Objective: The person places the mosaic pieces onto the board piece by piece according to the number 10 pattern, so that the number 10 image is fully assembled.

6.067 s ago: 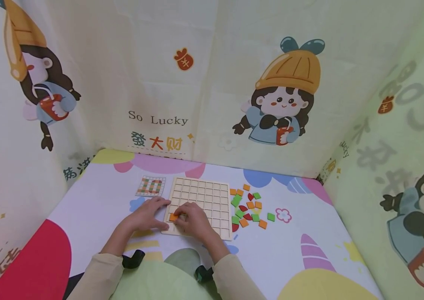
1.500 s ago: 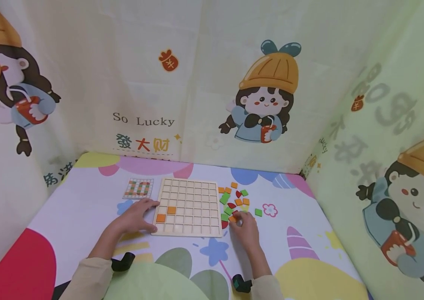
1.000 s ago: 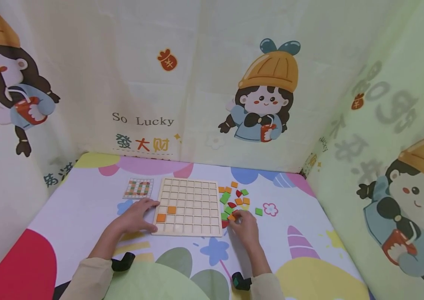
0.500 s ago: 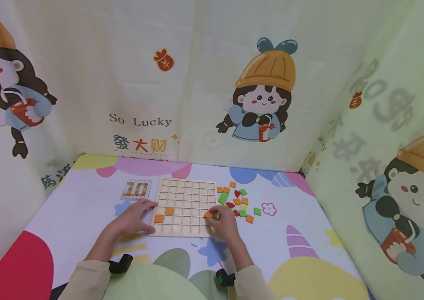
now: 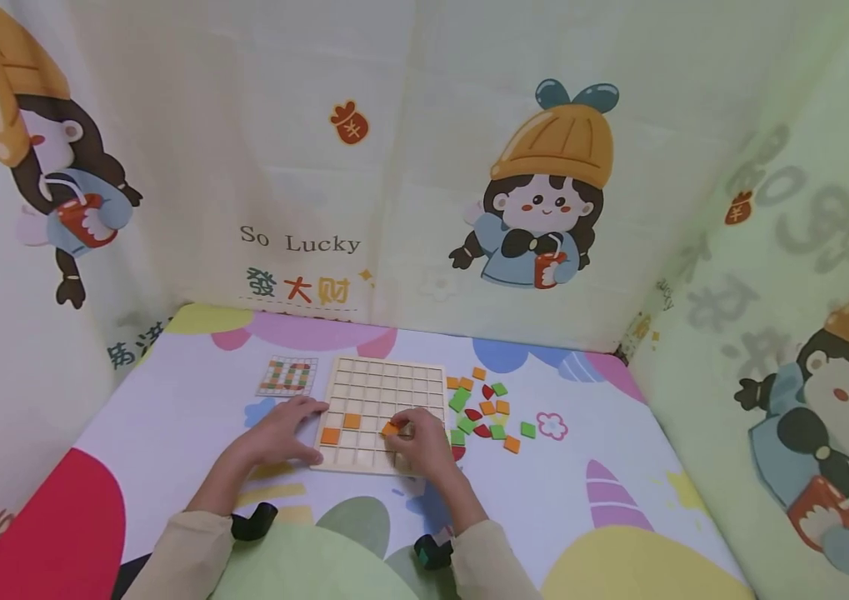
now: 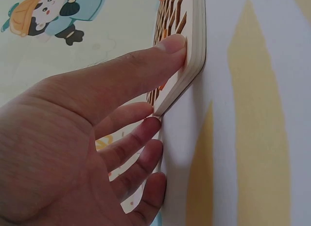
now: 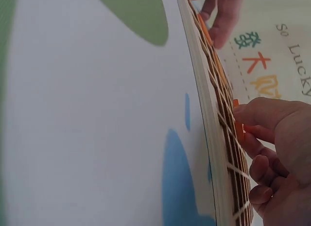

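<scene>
Two hands at the grid board (image 5: 382, 392): left hand (image 5: 283, 430) flat against its edge, right hand (image 5: 419, 442) pinching an orange tile (image 5: 391, 428).

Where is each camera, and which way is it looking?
Head: worn on the head, looking forward and down at the wooden grid board; both forearms, left hand and right hand show.
Left wrist: on the left wrist, looking along the hand at the board's edge.
Right wrist: on the right wrist, looking along the board; its fingers pinch an orange tile.
All three views show the board.
</scene>
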Tool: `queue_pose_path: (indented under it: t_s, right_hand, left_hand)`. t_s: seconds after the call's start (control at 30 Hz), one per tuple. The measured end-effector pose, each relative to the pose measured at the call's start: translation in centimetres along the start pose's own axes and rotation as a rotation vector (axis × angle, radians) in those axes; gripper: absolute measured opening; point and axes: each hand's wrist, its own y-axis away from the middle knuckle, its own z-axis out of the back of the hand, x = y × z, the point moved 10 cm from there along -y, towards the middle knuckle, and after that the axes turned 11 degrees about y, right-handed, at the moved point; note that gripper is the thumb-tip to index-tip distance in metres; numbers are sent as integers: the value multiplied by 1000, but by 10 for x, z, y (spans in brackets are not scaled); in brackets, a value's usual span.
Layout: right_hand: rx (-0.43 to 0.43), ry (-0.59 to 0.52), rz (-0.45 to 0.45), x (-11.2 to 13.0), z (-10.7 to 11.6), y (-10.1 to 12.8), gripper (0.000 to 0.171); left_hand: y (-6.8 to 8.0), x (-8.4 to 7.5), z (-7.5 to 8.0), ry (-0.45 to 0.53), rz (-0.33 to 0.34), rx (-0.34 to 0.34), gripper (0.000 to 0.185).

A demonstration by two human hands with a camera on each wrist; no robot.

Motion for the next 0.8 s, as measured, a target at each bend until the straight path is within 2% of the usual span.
queue_pose_path:
  t_s: [0.17,0.4,0.67,0.8]
  right_hand:
    - [42,-9,26,9,-9,-4,21]
    - [111,-32,64,21,-21,-7,21]
    - [143,-11,75,27,-28,-8,14]
    - [142,-4,78,28,-27,-10,12]
  left_hand:
    - [-2,-2,0,-4,-5,1,83]
    - [0,1,0,-14,28,0,82]
    - [1,4,-1,-12,36,-2,82]
    - [-1,3,1,-14,19,-13,82]
